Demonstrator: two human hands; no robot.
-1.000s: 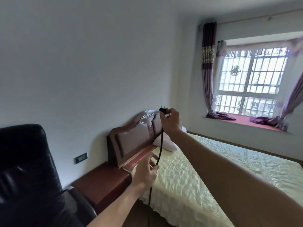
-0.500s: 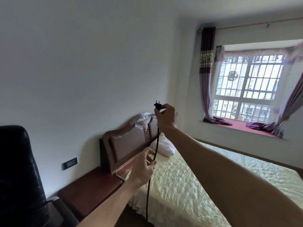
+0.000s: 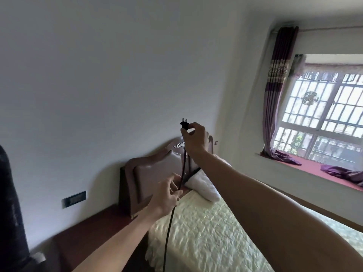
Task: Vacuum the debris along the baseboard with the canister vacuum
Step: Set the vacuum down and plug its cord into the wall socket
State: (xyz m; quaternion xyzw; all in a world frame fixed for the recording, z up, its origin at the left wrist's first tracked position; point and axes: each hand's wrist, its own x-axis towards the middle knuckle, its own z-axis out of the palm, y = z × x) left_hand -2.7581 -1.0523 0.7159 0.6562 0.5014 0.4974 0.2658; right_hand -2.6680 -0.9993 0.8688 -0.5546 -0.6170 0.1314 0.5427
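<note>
My right hand (image 3: 195, 141) pinches a black power plug (image 3: 184, 125) held up in front of the wall, its two prongs pointing upward. The black cord (image 3: 170, 218) hangs down from the plug and runs out of view at the bottom. My left hand (image 3: 167, 195) grips the cord lower down, fingers curled round it. The vacuum canister, the baseboard and any debris are out of view.
A dark wall socket (image 3: 75, 199) sits low on the left wall above a brown nightstand (image 3: 94, 230). A padded headboard (image 3: 157, 171), a bed with a pale quilt (image 3: 212, 236) and a white pillow (image 3: 204, 185) lie ahead. A black chair (image 3: 9, 213) stands at the left edge; a curtained window (image 3: 322, 114) at right.
The view has swung right, pushing the black chair toward the left edge. My left hand has closed round the cord. My right hand still holds the plug up.
</note>
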